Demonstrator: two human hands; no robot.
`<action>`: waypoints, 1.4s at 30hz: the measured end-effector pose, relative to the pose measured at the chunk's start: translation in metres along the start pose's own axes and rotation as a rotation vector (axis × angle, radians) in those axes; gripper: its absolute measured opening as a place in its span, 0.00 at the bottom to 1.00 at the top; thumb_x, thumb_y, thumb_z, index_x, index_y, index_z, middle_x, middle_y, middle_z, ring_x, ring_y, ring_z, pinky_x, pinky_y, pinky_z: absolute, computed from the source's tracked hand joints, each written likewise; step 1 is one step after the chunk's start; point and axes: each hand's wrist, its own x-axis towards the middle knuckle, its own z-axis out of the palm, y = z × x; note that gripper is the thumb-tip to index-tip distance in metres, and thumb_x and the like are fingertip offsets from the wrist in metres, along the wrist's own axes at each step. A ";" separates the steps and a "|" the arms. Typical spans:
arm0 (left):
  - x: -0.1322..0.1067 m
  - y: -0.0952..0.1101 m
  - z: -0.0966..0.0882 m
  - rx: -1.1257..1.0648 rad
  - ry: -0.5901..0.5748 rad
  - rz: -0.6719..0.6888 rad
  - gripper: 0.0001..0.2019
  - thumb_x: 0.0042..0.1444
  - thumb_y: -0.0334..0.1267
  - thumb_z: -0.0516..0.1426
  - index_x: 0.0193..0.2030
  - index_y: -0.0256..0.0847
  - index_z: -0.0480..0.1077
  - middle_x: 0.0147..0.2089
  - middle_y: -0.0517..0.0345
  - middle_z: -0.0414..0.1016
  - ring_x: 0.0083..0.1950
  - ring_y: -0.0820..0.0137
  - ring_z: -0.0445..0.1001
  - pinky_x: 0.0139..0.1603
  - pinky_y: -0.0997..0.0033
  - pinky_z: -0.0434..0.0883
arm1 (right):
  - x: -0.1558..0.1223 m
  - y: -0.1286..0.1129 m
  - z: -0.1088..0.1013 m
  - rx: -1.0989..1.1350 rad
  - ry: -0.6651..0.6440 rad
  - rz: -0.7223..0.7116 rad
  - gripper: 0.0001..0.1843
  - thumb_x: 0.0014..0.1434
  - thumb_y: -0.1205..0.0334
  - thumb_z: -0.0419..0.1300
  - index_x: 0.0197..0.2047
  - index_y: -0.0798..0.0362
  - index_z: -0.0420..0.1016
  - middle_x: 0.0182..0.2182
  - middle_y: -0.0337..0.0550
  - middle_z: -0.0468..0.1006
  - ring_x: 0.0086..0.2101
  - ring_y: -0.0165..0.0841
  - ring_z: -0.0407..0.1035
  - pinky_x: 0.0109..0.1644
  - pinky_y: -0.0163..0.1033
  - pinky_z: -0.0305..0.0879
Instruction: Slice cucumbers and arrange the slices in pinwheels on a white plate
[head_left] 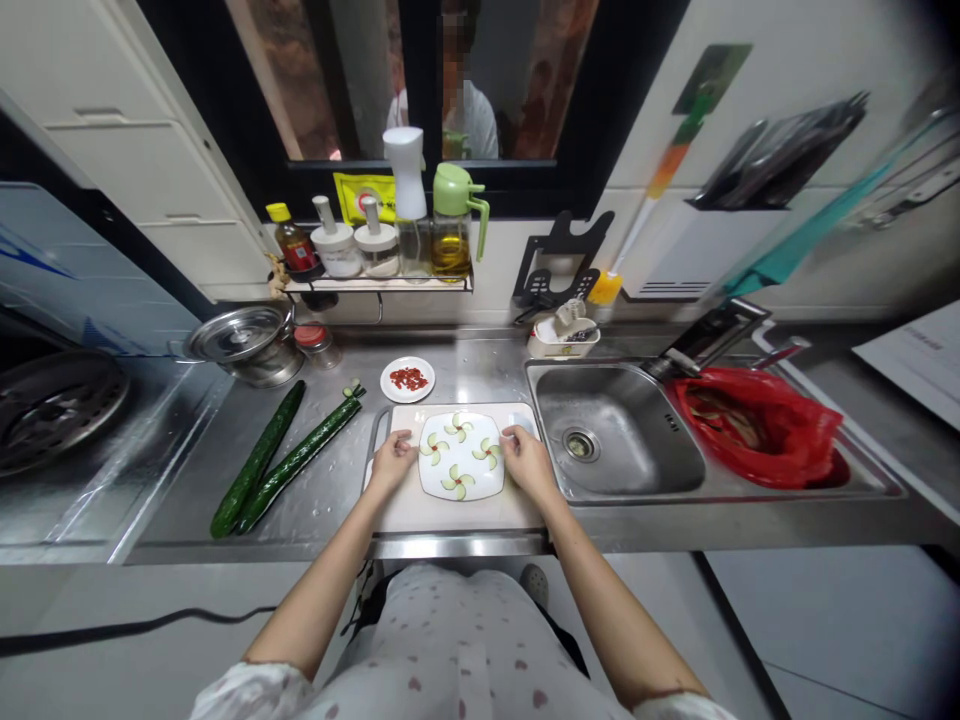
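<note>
A white squarish plate [459, 447] with a thin dark rim lies on a pale cutting board [397, 516]. Arranged on it are several pinwheels of thin green-edged slices [459, 483], each with a red bit in the middle. My left hand [393, 462] is at the plate's left edge, fingers loosely bent and apart. Beside the right edge is my right hand [528, 462], its fingers pointing inward. Whether the fingertips touch the rim, I cannot tell. Behind the board stands a small white dish [407, 380] of chopped red pieces [409, 377].
Two cucumbers [259, 460], one cut at its end, lie to the left. Behind them are a lidded steel pot [251, 345] and a red-lidded jar [315, 345]. To the right are a sink [622, 430] and a red plastic bag [780, 425]. Condiments stand on a shelf [382, 285].
</note>
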 end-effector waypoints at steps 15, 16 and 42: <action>-0.042 -0.012 0.013 -0.132 -0.169 -0.163 0.20 0.48 0.40 0.62 0.48 0.36 0.70 0.21 0.64 0.71 0.22 0.73 0.70 0.27 0.75 0.68 | -0.051 0.025 0.038 0.104 -0.126 0.291 0.17 0.56 0.63 0.55 0.48 0.57 0.72 0.24 0.38 0.74 0.29 0.33 0.70 0.33 0.33 0.57; -0.043 -0.010 0.014 -0.158 -0.186 -0.180 0.19 0.48 0.39 0.62 0.47 0.36 0.70 0.21 0.64 0.71 0.22 0.73 0.71 0.26 0.75 0.68 | -0.050 0.025 0.040 0.113 -0.120 0.304 0.17 0.56 0.64 0.54 0.48 0.57 0.72 0.23 0.38 0.74 0.29 0.33 0.70 0.33 0.33 0.57; -0.081 0.052 -0.020 -0.557 -0.311 -0.158 0.30 0.41 0.44 0.65 0.50 0.43 0.58 0.30 0.64 0.74 0.30 0.73 0.75 0.33 0.72 0.74 | -0.058 -0.016 0.001 0.882 -0.065 0.293 0.19 0.46 0.55 0.58 0.41 0.50 0.58 0.19 0.29 0.71 0.15 0.26 0.61 0.16 0.29 0.53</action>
